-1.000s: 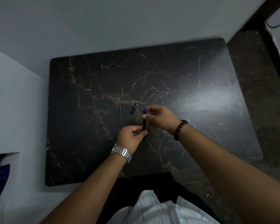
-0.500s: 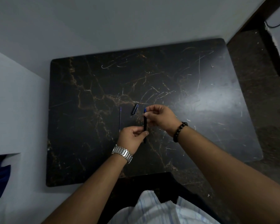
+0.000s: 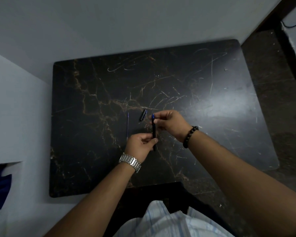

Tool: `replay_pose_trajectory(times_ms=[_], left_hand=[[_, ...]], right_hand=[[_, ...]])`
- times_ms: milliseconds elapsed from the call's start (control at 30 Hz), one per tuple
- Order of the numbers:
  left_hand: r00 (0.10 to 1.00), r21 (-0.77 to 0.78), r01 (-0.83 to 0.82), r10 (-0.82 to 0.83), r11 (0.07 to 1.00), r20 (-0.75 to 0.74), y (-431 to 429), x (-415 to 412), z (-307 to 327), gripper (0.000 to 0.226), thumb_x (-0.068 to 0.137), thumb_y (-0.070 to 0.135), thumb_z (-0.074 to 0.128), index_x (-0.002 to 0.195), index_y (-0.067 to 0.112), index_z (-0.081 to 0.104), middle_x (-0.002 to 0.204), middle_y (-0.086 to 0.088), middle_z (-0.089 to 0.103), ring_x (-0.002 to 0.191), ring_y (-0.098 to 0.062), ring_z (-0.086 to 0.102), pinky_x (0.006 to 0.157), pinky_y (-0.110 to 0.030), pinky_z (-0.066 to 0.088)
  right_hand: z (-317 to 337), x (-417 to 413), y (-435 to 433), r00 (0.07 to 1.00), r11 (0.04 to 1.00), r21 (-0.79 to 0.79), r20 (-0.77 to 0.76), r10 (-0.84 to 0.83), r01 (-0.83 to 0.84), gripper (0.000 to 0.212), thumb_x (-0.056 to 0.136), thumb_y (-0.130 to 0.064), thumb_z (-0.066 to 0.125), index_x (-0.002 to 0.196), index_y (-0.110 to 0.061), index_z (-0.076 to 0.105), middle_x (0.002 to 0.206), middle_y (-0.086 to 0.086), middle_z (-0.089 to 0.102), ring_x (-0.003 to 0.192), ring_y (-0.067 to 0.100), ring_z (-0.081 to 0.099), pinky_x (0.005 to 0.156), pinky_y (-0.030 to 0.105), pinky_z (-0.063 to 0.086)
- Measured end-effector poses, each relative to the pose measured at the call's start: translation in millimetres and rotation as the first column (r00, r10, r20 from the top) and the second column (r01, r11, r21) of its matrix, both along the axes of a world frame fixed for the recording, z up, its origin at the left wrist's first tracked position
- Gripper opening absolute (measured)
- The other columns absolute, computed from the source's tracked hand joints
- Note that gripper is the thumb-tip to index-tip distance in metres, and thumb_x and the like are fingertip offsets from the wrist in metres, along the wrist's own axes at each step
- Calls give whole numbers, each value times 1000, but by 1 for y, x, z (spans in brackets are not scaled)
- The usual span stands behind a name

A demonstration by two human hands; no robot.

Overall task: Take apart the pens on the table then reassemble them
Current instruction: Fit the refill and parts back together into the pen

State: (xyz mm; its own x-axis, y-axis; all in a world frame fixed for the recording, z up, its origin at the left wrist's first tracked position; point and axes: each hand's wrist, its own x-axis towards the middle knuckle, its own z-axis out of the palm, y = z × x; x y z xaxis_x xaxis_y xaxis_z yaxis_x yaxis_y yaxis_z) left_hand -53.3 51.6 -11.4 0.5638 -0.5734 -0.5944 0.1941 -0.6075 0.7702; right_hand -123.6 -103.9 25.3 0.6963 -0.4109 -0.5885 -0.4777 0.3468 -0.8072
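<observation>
Head view: a person's two hands hold a slim dark pen barrel with a blue end [image 3: 153,129] above a black marble-patterned tabletop [image 3: 203,134] veined in gold and scored with pale scratches. The left hand [image 3: 140,145], a silver metal watch [image 3: 130,161] on its wrist, pinches the barrel's lower end between thumb and fingers. The right hand [image 3: 169,123], a dark beaded bracelet [image 3: 190,136] on its wrist, pinches the upper, blue end. The barrel stands nearly along the 12-to-6 line.

A short dark pen cap [image 3: 143,115] lies on the tabletop at 11 o'clock from the barrel's top, just beside it. A thin blue ink refill [image 3: 127,126] lies at 9 o'clock, apart from both.

The slab is bare toward its 12, 3 and 9 o'clock edges; the 6 o'clock edge meets a dark chair frame [image 3: 154,190]. Pale walls [image 3: 109,23] border it at 12 and 9 o'clock.
</observation>
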Motion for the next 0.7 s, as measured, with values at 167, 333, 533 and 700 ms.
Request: replay_pose_trajectory(times_ms=[167,333,533,700], left_hand=[[1000,1,18,-18,1000,22,0,1,1,26,82,12,77,108,6,74,84,-9,77,79,-26,76,72,-35,64],[1000,-25,27,-27,999,5,-1,3,4,24,85,8,74,108,4,74,85,-10,76,78,-21,73,67,-26,63],[1000,-10,19,-19,1000,2,-1,5,1,27,83,10,76,109,5,73,84,-8,76,78,-21,75,68,-28,63],[999,-15,34,-34,999,1,-3,3,3,22,82,12,78,103,11,76,78,-2,76,73,-17,74,70,-33,63]], right_hand=[[-1,1,-1,999,999,-14,-17,-31,31,12,84,0,72,85,-11,67,76,3,67,70,12,64,70,23,58],[-5,2,-5,999,992,123,37,-4,0,21,91,4,63,103,-13,69,92,2,73,84,10,71,71,23,58],[-5,4,-6,999,995,96,28,26,-28,18,90,5,63,93,-11,70,86,5,75,83,15,71,79,28,59],[-7,3,-6,999,999,-12,-33,-32,31,22,75,0,80,80,-12,62,65,-5,64,65,7,64,73,26,57]])
